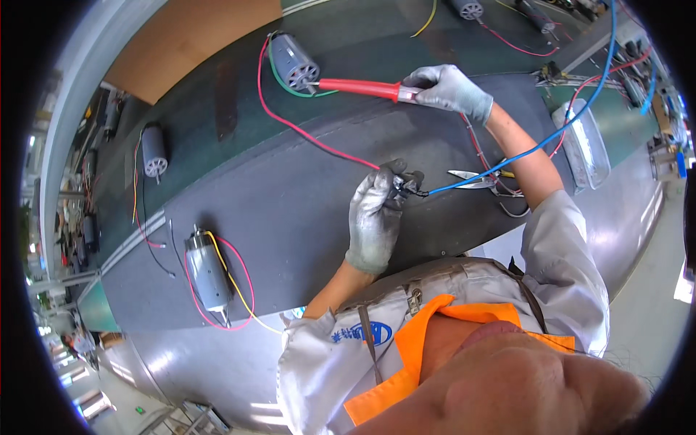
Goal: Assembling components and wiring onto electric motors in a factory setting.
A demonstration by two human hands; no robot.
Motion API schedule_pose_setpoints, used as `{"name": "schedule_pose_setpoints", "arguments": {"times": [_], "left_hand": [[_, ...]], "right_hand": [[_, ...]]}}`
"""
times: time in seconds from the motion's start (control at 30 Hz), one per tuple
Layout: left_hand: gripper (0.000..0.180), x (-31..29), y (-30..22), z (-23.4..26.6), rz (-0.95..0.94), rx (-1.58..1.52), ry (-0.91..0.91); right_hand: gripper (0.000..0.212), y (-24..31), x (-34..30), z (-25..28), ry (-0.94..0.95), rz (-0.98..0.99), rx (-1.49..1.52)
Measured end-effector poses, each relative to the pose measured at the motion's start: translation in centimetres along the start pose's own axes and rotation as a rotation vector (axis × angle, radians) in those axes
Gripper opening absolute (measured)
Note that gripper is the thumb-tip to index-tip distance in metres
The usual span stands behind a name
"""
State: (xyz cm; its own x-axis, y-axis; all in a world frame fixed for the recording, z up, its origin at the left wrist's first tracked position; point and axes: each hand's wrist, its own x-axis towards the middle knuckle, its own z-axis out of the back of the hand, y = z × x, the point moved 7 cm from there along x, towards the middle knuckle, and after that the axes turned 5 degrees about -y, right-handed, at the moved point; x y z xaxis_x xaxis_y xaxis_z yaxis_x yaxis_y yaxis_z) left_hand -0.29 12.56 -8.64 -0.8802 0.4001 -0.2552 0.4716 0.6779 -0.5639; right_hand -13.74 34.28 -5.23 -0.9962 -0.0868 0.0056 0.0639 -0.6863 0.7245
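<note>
My right hand (457, 93), in a pale glove, is closed round the rear of a red test probe (359, 88). The probe's tip meets the end face of a grey cylindrical motor (292, 61) lying at the back. From that motor a red wire (313, 138) and a green wire (284, 85) come out; the red one runs to my left hand (375, 217). That hand, in a grey-stained glove, pinches the wire's end together with a small dark clip (407, 188). A blue cable (507, 161) leads off from the clip. The exact contact there is hidden by my fingers.
A second motor (209, 274) with red and yellow wires lies front left, another (154, 151) behind it. Scissors (471, 178) lie under the blue cable, near a translucent tray (582, 148). A brown board (192, 43) stands at the back left. More motors (467, 9) lie beyond.
</note>
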Motion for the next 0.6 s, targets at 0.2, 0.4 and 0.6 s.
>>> {"name": "schedule_pose_setpoints", "arguments": {"times": [0.2,0.4,0.6], "left_hand": [[0.034,-0.1,0.0,0.3,-0.015,0.024,0.035],[0.04,1.0,1.2,0.8,0.061,0.119,-0.028],[0.031,2.1,-1.7,0.5,-0.141,0.852,-0.078]], "right_hand": [[0.036,-3.3,-9.7,8.3,-0.346,-0.192,-0.152],[0.079,-5.5,-17.9,10.0,-0.317,-0.001,-0.447],[0.046,3.4,-16.7,1.9,0.133,0.294,0.396]]}}
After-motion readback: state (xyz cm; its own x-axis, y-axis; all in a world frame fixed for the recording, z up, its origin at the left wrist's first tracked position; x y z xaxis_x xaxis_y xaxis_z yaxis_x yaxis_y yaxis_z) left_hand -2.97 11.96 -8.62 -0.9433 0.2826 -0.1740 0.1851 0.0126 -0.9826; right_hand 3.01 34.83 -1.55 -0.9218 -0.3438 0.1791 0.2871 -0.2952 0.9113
